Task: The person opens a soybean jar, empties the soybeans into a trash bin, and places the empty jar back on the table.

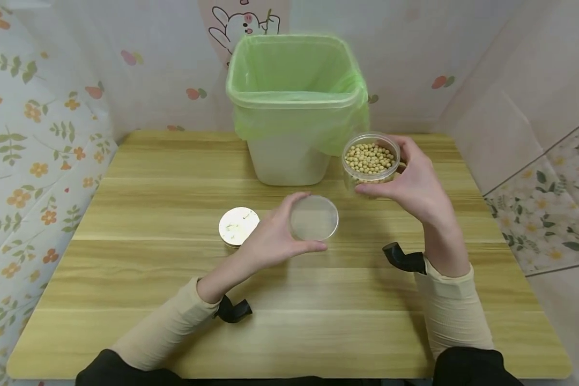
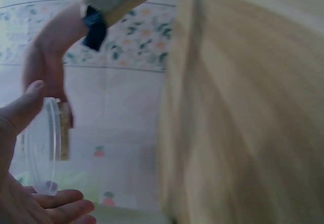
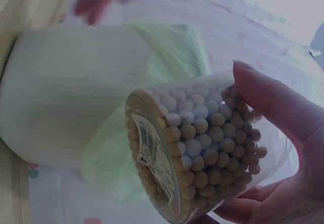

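Note:
My right hand (image 1: 412, 179) grips a clear plastic jar (image 1: 349, 179), uncovered on top, above the table's right half. Round pale-yellow beans (image 1: 369, 158) fill much of it; from the side, the right wrist view shows the beans (image 3: 202, 138) and a barcode label (image 3: 154, 158) on its base. My left hand (image 1: 275, 236) pinches a round translucent lid (image 1: 314, 218) by its edge, between thumb and fingers, left of the jar and nearer to me. In the left wrist view the lid (image 2: 43, 145) appears edge-on.
A white bin (image 1: 287, 161) with a green bag (image 1: 299, 115) over its rim stands at the back of the wooden table (image 1: 164, 198). A round container with a shiny white top (image 1: 238, 226) sits left of my left hand, partly covered by it. Patterned sheets (image 1: 140, 80) line the back and sides.

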{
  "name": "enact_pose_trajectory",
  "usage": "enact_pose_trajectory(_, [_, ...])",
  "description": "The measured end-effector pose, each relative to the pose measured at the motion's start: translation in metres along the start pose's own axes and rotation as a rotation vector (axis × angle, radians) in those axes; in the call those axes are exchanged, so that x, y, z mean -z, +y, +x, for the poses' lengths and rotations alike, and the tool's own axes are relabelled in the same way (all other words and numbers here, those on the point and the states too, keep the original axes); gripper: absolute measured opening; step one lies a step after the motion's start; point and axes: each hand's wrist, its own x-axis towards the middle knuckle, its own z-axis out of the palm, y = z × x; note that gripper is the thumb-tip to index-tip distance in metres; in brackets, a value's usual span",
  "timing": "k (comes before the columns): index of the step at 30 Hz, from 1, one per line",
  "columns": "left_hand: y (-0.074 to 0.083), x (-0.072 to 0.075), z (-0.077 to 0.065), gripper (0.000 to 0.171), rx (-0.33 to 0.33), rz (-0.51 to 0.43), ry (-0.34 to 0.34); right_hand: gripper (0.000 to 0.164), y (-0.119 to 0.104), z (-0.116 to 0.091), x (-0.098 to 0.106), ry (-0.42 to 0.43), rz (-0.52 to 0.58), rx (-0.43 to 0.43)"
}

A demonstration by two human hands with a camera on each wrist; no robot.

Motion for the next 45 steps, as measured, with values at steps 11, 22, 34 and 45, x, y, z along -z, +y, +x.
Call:
enact_pose_trajectory(11, [-0.022,-0.044,0.011,0.105,0.005,0.093,-0.204,0.088,0.001,-0.005,0.016,0.035,-0.005,0.023])
enact_pose_trajectory(22, [-0.037,-0.065,0.015,0.102,-0.058,0.247,-0.344,0.092,0.002,-0.008,0.017,0.020,-0.049,0.003])
enact_pose_trajectory(34, [-0.039,-0.069,0.019,0.106,-0.111,0.371,-0.367,0.091,-0.001,-0.013,0.014,0.040,-0.061,0.032])
enact_pose_trajectory(45, [-0.030,-0.057,0.012,0.094,-0.150,0.361,-0.319,0.088,-0.004,-0.015,0.010,0.073,-0.044,0.077])
